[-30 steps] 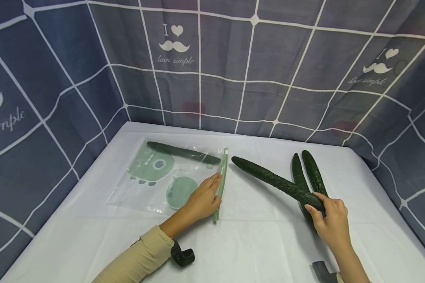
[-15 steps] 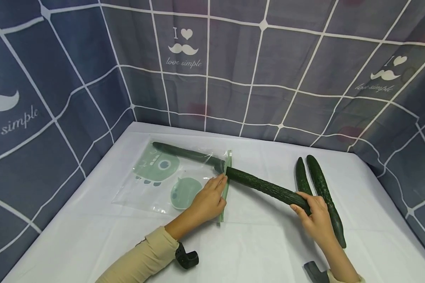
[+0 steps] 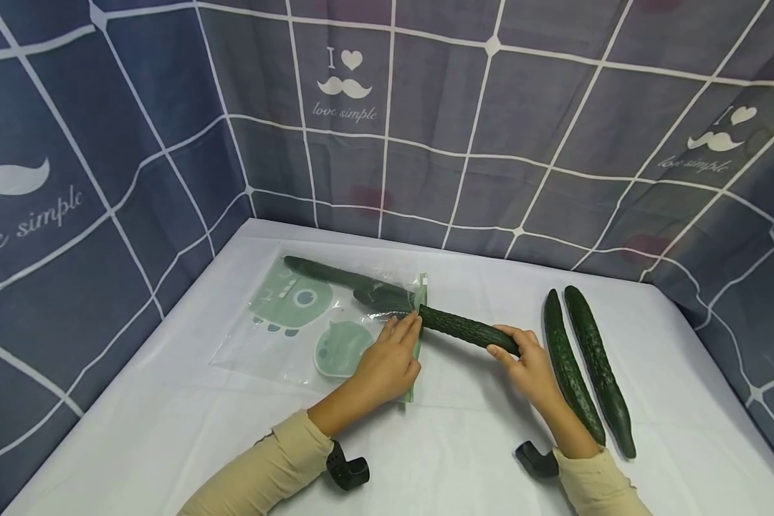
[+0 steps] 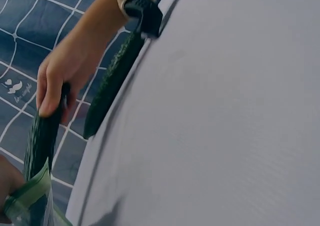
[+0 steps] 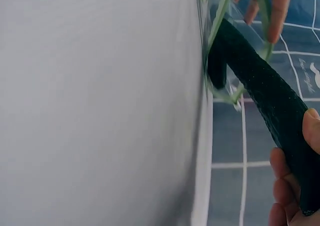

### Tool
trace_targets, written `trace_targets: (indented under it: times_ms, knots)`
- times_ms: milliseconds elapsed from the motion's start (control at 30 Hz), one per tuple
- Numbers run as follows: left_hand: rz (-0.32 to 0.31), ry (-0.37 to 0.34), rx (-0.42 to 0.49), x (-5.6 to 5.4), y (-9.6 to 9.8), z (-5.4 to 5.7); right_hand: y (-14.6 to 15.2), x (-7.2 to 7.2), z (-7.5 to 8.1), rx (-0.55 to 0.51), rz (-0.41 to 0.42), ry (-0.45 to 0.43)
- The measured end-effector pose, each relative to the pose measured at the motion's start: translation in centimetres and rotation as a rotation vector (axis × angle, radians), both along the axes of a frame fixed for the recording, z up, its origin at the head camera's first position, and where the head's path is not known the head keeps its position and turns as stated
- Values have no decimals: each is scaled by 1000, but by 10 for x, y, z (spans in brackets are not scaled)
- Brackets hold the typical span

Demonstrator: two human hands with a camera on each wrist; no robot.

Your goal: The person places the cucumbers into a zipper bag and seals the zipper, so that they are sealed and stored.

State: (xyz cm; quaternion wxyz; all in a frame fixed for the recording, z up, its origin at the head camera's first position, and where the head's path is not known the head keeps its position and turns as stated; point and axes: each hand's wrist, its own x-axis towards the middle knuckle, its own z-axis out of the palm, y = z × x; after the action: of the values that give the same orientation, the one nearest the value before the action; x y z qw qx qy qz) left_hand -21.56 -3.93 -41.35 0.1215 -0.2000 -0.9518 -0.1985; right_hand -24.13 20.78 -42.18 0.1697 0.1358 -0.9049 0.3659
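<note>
A clear zip bag (image 3: 342, 347) with green monster prints lies flat on the left, its green-edged mouth facing right. Inside it, along the far side, is one cucumber (image 3: 325, 271). My left hand (image 3: 387, 362) holds the upper lip of the mouth, and the right wrist view shows the green edge (image 5: 220, 23) parted, with fingers on both sides of it. With my right hand (image 3: 529, 365) I grip the near end of a second cucumber (image 3: 467, 330). Its far end is inside the bag, close to the first cucumber.
Two more cucumbers (image 3: 570, 365) lie side by side on the right of the white-covered table (image 3: 464, 444). A dark checked curtain (image 3: 438, 129) stands behind the table and along both sides. Each wrist carries a black camera mount (image 3: 348, 469).
My right hand has moved left, bringing the cucumber off the pair on the right and pushing its far end into the bag. The left hand stays at the bag's mouth.
</note>
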Motion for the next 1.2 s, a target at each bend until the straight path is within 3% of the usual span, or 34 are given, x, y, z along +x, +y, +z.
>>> trace_targets:
  times_ms: [333,800,967,1200]
  knots:
    - [13,-12,-10,0,3,7,-48,-36,-3,-115,95,-179]
    - [18,24,-25,-2,3,12,-91,-61,-10,-270,162,-328]
    - [19,12,-30,-2,3,12,-94,-66,-17,-263,201,-344]
    - [4,-8,-17,-1,3,7,-96,-72,-23,-197,179,-422]
